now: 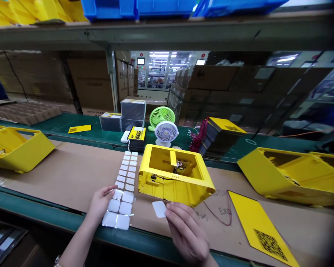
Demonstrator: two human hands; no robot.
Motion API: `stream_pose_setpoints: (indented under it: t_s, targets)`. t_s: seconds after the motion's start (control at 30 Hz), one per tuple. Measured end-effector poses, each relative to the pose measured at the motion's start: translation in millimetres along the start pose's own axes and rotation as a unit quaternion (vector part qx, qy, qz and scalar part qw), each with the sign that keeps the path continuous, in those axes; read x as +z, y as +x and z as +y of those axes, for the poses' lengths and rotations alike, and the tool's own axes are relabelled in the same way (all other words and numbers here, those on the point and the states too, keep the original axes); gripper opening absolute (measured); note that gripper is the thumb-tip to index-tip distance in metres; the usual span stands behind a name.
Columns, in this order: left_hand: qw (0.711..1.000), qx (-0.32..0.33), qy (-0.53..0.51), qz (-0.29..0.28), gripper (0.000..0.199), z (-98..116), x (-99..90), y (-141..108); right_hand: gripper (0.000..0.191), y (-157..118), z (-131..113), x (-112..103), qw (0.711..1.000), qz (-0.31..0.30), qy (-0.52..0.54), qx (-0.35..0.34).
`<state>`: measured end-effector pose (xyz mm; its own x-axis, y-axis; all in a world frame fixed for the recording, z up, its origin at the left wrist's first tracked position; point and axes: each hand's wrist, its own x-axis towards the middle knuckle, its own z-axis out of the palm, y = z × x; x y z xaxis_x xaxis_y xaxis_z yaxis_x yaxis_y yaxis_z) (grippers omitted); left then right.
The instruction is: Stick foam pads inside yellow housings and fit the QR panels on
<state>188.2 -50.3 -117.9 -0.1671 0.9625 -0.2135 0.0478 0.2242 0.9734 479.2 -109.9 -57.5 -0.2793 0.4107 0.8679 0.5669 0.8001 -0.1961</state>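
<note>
Between thumb and fingers, my right hand [187, 231] pinches a white rounded-square sticker [159, 209], raised in front of a yellow plastic housing [167, 178]. The housing lies on the cardboard-covered bench with its openings showing, and some wiring and small parts are visible inside. To its left lies a clear sheet of white stickers [125, 207], small ones at the far end and larger ones near me. My left hand [101, 202] is at the left edge of that sheet, thumb and forefinger closed on it.
More yellow housings stand at left [22, 150] and right [289, 178]. A yellow panel with a QR code [258, 222] lies front right. Behind are a white fan [166, 132], a green fan [158, 114], and a stack of panels [219, 135] with red wires. A shelf [167, 35] crosses overhead.
</note>
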Motion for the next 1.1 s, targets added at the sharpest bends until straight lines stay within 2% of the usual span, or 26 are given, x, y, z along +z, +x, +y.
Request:
stream_pose_setpoints:
  t_s: [0.07, 0.17, 0.27, 0.33, 0.4, 0.5, 0.6, 0.77, 0.87, 0.97, 1.03, 1.1]
  targets:
    - [0.998, 0.032, 0.042, 0.021, 0.044, 1, 0.3, 4, 0.046, -2, 0, -7, 1.000, -0.002, -0.023, -0.014]
    - [0.986, 0.097, 0.104, 0.082, 0.046, 11, 6.5, 0, 0.045, -4, 1, -13, 0.999, -0.002, -0.047, -0.019]
    - [0.938, 0.240, 0.214, 0.130, 0.045, 30, 23.2, -22, 0.045, -5, 0, -14, 0.998, 0.006, -0.060, -0.018]
    - [0.891, 0.347, 0.279, 0.090, 0.034, 45, 39.0, -42, 0.046, -5, -3, -13, 0.998, 0.014, -0.063, -0.016]
    - [0.869, 0.401, 0.289, 0.021, 0.029, 58, 55.2, -62, 0.046, -4, -6, -13, 0.998, 0.015, -0.059, -0.016]
    - [0.863, 0.430, 0.263, -0.033, 0.030, 73, 73.7, -81, 0.045, -2, -11, -12, 0.998, 0.015, -0.049, -0.018]
    - [0.867, 0.439, 0.227, -0.066, 0.026, 81, 82.9, -86, 0.044, 1, -15, -12, 0.999, 0.021, -0.037, -0.011]
    - [0.867, 0.452, 0.181, -0.111, 0.020, 84, 85.8, -84, 0.043, 6, -20, -11, 0.999, 0.023, 0.011, 0.026]
    - [0.852, 0.480, 0.177, -0.112, 0.022, 85, 82.4, -82, 0.036, 11, -22, -13, 0.993, -0.016, 0.084, 0.086]
    - [0.824, 0.510, 0.218, -0.120, 0.024, 85, 75.2, -78, 0.023, 20, -22, -19, 0.958, -0.118, 0.184, 0.185]
    - [0.798, 0.526, 0.258, -0.143, 0.026, 84, 70.0, -76, 0.014, 28, -22, -24, 0.906, -0.206, 0.251, 0.269]
    - [0.778, 0.536, 0.280, -0.172, 0.027, 83, 66.3, -76, 0.007, 35, -21, -29, 0.848, -0.268, 0.305, 0.341]
